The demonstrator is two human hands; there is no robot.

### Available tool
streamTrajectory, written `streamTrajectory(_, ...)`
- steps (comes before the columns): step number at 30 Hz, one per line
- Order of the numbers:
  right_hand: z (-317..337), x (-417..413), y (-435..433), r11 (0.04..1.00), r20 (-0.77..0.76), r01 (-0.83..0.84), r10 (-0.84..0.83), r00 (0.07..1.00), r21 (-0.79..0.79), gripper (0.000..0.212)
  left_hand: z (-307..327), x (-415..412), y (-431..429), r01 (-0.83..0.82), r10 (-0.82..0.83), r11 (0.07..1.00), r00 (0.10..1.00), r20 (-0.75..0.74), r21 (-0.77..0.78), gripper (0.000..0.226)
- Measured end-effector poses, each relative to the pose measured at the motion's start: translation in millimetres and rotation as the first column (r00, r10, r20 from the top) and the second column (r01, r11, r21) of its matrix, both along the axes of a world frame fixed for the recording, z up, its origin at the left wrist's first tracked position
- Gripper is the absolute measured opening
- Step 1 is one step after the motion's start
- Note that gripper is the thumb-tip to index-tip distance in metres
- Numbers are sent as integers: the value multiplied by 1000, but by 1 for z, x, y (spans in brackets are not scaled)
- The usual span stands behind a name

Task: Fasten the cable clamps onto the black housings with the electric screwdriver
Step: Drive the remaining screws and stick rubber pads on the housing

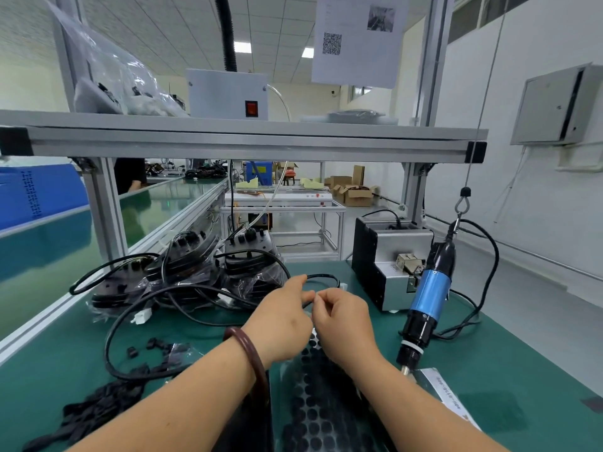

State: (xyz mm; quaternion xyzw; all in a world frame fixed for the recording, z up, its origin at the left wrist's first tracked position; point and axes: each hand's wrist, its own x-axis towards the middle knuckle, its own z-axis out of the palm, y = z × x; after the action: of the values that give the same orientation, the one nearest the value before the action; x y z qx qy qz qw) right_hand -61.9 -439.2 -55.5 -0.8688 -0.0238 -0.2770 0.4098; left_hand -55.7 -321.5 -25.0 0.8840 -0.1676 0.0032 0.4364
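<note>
Tiled ceiling (163, 34), upper left of the frame, carries two lit panel lights (242, 47) at upper centre. White wall (538, 190) fills the right side, with a grey metal cabinet (551, 106) mounted on it at upper right. Windows (473, 14) run along the top right corner. Floor (522, 282) is pale grey, visible at right centre. An aluminium-frame shelf (254, 141) spans the middle of the frame above a green-topped bench (522, 370). A green conveyor line (156, 203) recedes at centre left. Cardboard boxes (357, 194) stand on the floor at centre, beyond a white-topped frame table (280, 203).
</note>
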Motion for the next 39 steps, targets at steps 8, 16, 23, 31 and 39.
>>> streamTrajectory(8, 4, -1, 2, 964, -3, -123, 128, 992, 235, 27, 12, 7, 14, -264, -69, 664, 910, -409, -700, 41)
streamTrajectory(16, 15, -6, 9, 693, 1, -305, 402, 916, 653, 16, 16, 0, 34, -293, -318, 469, 824, -469, -833, 28)
streamTrajectory(23, 16, -10, 11, 768, -15, -322, 395, 918, 554, 13, 14, -3, 41, -228, -283, 542, 857, -430, -809, 29)
streamTrajectory(31, 18, -13, 16, 836, -33, -324, 376, 926, 442, 17, 14, -11, 45, -177, -293, 578, 866, -404, -797, 27)
streamTrajectory(39, 17, -11, 22, 819, -55, -330, 400, 915, 470, 19, 15, -16, 57, -204, -278, 544, 871, -404, -814, 28)
